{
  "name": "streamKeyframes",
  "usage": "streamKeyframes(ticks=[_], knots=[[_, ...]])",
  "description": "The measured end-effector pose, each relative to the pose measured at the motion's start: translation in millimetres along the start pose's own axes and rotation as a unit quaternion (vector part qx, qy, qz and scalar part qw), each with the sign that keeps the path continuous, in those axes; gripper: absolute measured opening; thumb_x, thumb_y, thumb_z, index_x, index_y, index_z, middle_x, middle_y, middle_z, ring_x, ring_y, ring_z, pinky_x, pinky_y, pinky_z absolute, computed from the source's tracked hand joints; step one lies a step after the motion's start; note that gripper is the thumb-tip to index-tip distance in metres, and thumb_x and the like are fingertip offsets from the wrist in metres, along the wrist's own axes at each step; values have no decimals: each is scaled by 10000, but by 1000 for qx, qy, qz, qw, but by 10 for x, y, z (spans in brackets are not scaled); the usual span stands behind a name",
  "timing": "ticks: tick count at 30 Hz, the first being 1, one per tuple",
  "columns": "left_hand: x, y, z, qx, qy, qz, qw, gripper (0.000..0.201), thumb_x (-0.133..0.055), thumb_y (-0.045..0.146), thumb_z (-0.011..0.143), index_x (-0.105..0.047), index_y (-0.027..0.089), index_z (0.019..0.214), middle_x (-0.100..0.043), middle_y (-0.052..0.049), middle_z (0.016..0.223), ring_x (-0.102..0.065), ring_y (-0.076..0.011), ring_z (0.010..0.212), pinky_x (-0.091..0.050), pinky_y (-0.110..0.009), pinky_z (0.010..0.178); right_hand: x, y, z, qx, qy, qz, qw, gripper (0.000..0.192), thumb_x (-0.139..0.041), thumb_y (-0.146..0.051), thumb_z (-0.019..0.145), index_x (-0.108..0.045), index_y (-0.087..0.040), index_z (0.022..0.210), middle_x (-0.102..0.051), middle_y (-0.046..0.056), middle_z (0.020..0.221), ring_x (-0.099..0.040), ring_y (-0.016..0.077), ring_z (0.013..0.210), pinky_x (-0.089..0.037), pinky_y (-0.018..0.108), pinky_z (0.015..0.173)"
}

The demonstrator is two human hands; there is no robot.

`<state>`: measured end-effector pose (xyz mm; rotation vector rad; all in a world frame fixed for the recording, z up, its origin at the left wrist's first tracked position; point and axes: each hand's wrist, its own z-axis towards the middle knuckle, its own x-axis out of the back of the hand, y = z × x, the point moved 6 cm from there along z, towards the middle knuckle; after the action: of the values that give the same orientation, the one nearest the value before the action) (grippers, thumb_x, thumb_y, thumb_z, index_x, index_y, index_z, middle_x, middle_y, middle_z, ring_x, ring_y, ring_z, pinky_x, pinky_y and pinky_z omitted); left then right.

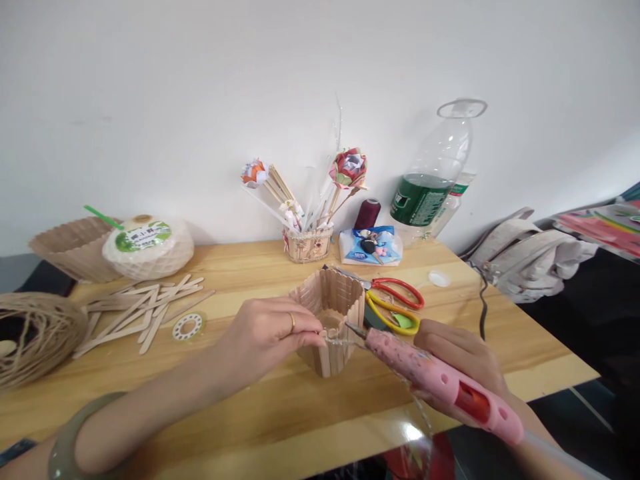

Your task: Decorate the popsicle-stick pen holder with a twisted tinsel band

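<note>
Stick cup (330, 303) stands mid-table, at 3 o'clock from the left hand (265, 333), whose fingertips pinch its near rim. Right hand (460, 360), at 4 o'clock from the cup, is wrapped around a pink glue gun (440, 380), nozzle touching that rim; scissors (395, 303) lie just behind.

The craft-stick cup (333, 303) is bare matt wood, like the loose sticks (135, 310). The glue gun (440, 383) is glossy pink plastic. The tabletop (240, 407) is smooth pale wood; the twine (35, 337) is rough.
</note>
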<state>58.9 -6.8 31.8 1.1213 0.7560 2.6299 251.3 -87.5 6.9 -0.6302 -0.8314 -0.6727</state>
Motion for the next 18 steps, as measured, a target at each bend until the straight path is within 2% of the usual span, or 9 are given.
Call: streamKeyframes(ticks=[7, 12, 18], knots=[[35, 34, -16, -12, 7, -1, 1000, 99, -573, 163, 816, -658, 125, 781, -691, -32, 701, -612, -119, 642, -505, -218, 598, 48, -17, 36, 11, 23, 9, 1000, 198, -474, -353, 876, -554, -217, 995, -490, -5, 557, -451, 152, 463, -334, 284, 417], [53, 37, -16, -11, 6, -4, 1000, 123, -551, 175, 831, -657, 138, 783, -693, -25, 697, -613, -117, 640, -506, -216, 594, 17, 64, -22, -14, 4, 10, 1000, 203, -438, -374, 890, -554, -216, 944, -494, 14, 581, -478, 172, 489, -357, 309, 442], [71, 37, -13, -11, 4, -17, 1000, 92, -573, 125, 809, -655, 129, 768, -689, -25, 703, -606, -110, 645, -496, -202, 607, 48, 61, -12, -9, -1, -15, 1000, 190, -476, -312, 874, -565, -220, 1014, -485, 3, 567, -489, 164, 496, -383, 290, 463]])
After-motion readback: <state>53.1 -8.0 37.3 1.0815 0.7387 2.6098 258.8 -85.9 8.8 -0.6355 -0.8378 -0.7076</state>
